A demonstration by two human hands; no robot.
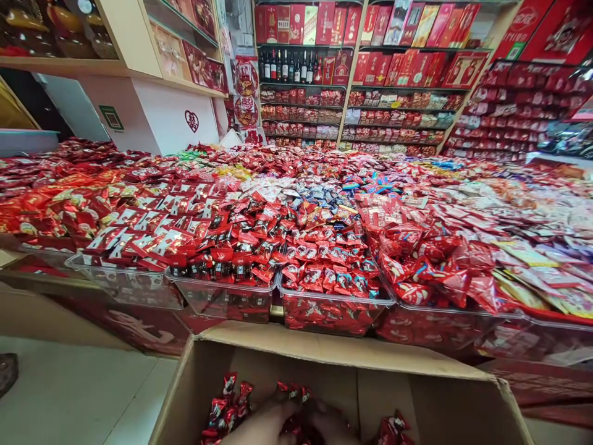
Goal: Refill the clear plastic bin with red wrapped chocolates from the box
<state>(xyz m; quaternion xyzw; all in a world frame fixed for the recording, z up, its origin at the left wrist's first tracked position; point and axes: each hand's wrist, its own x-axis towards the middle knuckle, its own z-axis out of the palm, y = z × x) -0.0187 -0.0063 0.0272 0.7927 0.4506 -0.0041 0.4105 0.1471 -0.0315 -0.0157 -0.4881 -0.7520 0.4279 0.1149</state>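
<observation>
Low inside an open cardboard box [278, 340], my left hand [266, 421] and my right hand [331, 423] are close together among red wrapped candies [301, 429]. Candies show between the hands and just beyond their fingers. Both hands are blurred and in shadow, and their fingers are mostly hidden, so how firmly they grip is unclear. More red and dark wrapped candies [227, 408] lie in the box to the left of my left hand. Another small bunch of candies [393, 429] is at the right.
Directly beyond the box stands a row of clear plastic bins, among them a bin [338, 301] heaped with red candies and a bin [222, 290] of dark-red packets. Packaged sweets cover the wide display behind. Shelves [306, 86] with bottles and gift boxes line the back wall.
</observation>
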